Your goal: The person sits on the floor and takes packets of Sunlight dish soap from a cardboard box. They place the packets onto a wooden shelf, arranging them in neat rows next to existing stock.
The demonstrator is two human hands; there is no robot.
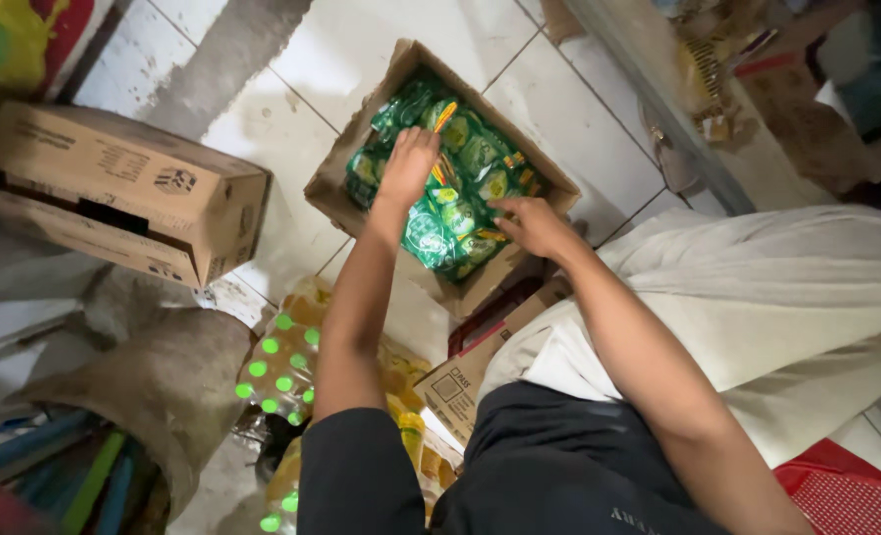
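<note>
Left hand [408,163] reaches down into an open cardboard box [361,134] on the white tiled floor [579,129], fingers curled onto the green packets [465,193] near the box's left wall; whether it actually grips one cannot be told. Right hand [532,226] lies lower, by the near right corner, palm down with fingers loosely spread over the packets and nothing clearly held. Packets fill the box nearly to its rim, leaving little room between them and the walls, though the top is open and its flaps are folded outward. The box's long axis runs diagonally, from upper left toward lower right in the head view. Bare tile lies beside its left and far sides. Against the near edge sits a smaller flattened carton [460,381], and a white sack [758,307] presses close on the right. To the left, well apart, stands a closed brown carton [113,188]. Below it are a burlap sack [163,386] and a wrapped pack of bottles with green caps [282,367], close under the left forearm.
</note>
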